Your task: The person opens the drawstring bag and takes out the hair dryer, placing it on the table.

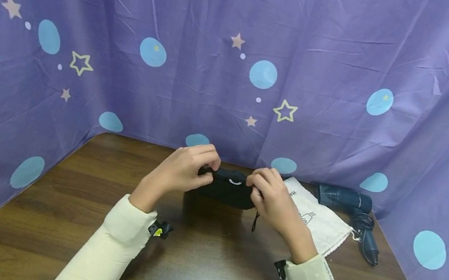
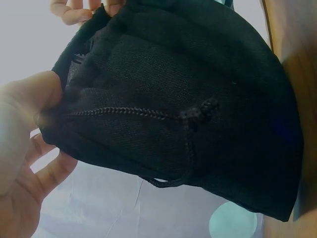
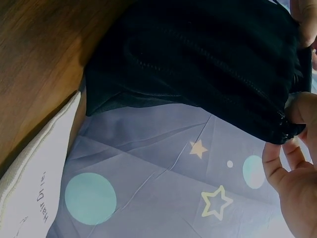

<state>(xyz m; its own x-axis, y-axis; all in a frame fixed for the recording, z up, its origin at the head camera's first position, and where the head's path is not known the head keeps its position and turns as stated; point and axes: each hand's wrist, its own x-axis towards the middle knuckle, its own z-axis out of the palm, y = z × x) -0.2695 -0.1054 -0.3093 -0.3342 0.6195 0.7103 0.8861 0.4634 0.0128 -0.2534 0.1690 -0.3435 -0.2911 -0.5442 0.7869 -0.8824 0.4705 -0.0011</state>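
Observation:
A black drawstring pouch (image 1: 224,193) stands upright over the table, its mouth at the top. My left hand (image 1: 186,168) pinches one corner of the mouth. At the opposite corner, my right hand (image 1: 274,199) grips the rim between thumb and fingers. The left wrist view shows the pouch's braided cord (image 2: 131,113), knotted near its end and hanging in a loop. Something pale shows inside the mouth, too little of it to name. In the right wrist view, the pouch's dark cloth (image 3: 198,64) spreads down toward the table.
A white cloth bag (image 1: 317,222) printed "Hair Dr..." lies right of the pouch. Beyond it rests a dark hair dryer (image 1: 344,198) with its cord (image 1: 364,223) bundled. A purple curtain (image 1: 206,33) with stars and dots surrounds the wooden table (image 1: 189,268).

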